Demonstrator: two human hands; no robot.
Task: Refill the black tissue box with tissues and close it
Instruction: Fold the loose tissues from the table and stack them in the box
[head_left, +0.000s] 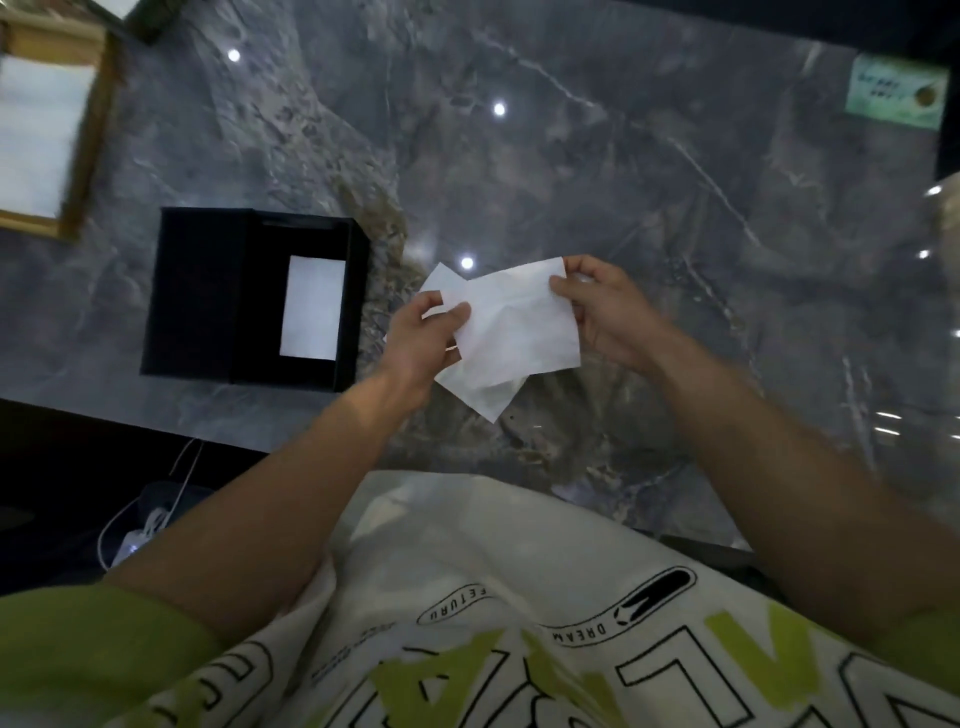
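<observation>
I hold white tissues (511, 332) above the grey marble table (649, 171), my left hand (418, 340) pinching their left edge and my right hand (602, 312) gripping the far right corner. The black tissue box (249, 296) sits open to my left (a white tissue (311, 306) already lies inside). A wooden tray (78, 130) stands at the far left.

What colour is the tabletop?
Grey marble pattern with pale veins on the tabletop, seen in the head view.
</observation>
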